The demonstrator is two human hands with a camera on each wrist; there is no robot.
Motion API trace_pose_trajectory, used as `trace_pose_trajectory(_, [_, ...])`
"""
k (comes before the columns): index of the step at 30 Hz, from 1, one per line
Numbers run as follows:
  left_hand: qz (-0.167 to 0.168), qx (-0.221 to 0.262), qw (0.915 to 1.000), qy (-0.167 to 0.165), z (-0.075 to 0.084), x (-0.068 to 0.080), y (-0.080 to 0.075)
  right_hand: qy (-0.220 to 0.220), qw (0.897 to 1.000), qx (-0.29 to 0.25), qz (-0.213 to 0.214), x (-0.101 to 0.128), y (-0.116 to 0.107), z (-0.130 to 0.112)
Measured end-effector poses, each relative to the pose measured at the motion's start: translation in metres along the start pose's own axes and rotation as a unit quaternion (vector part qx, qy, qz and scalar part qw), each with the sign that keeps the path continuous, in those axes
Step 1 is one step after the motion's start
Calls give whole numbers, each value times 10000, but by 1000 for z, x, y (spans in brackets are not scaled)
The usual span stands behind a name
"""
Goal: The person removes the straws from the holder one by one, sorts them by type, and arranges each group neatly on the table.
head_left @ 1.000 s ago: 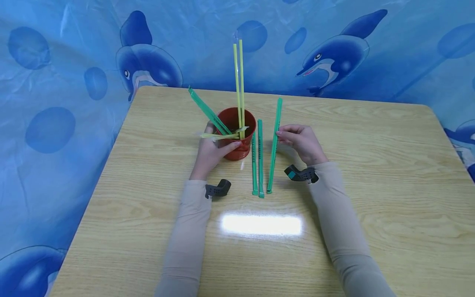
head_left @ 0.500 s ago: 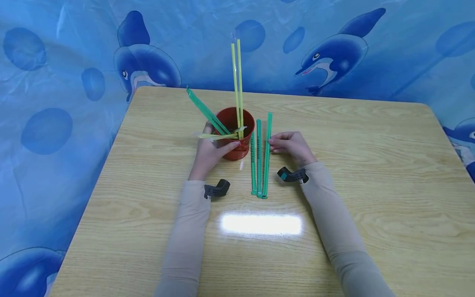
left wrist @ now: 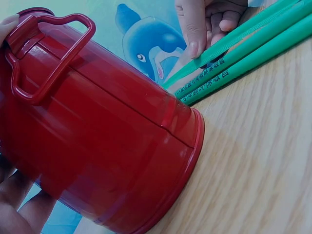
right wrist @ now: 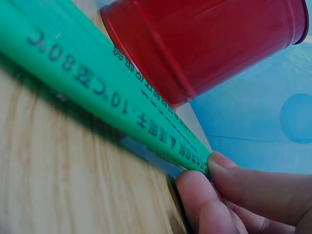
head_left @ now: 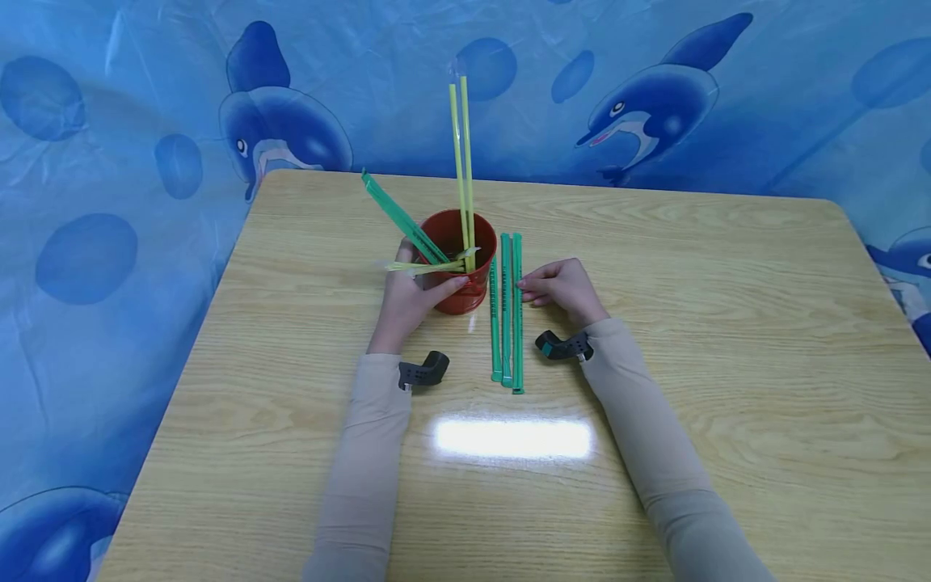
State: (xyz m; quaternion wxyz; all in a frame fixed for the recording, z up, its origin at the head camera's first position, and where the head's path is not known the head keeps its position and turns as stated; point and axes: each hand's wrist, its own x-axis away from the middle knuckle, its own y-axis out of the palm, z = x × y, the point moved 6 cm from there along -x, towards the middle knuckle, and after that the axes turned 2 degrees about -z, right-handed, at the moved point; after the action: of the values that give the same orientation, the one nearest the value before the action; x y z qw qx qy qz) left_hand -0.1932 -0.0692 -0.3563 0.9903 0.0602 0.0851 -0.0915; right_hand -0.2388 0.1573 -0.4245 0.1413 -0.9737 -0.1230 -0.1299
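Observation:
A red metal bucket [head_left: 462,304] with a wire side handle stands upright on the table, and my left hand [head_left: 404,305] grips its left side. Inside lean yellow straws [head_left: 468,162] in clear wrap and green wrapped straws [head_left: 396,214]. Another yellow piece [head_left: 425,267] lies across the rim. Right of the bucket, green paper-like wrapped straws lie side by side. My right hand [head_left: 566,291] pinches the rightmost green straw [head_left: 518,331] between thumb and forefinger; printed lettering shows on this straw [right wrist: 97,92] in the right wrist view. Beside it lie two more green straws [head_left: 505,339].
The wooden table [head_left: 713,339] reaches out on both sides of the hands. Behind it hangs a blue sheet [head_left: 407,97] printed with dolphins. A bright light reflection [head_left: 512,438] lies in front of the straws.
My right hand has moved left with the green straw, laying it from a slant to nearly parallel beside the other two. The left hand keeps its grip on the bucket.

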Motion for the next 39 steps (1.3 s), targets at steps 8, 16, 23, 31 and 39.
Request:
trace_pose_trajectory(8, [-4, 68, 10000, 31, -1, 0, 0, -18, 9999, 115, 110, 1, 1, 0])
trace_pose_trajectory(16, [10, 166, 9997, 176, -23, -7, -7, -66, 9996, 211, 162, 0, 2, 0])
trace_pose_trajectory(23, [22, 109, 9997, 225, -19, -6, -6, -49, 9996, 229, 165, -1, 1, 0])
trace_pose_trajectory(31, [-4, 25, 10000, 79, 2, 0, 1, -90, 9998, 141, 144, -1, 1, 1])
trace_pose_trajectory(39, [-9, 54, 10000, 68, 3, 0, 1, -92, 9997, 126, 165, -2, 1, 2])
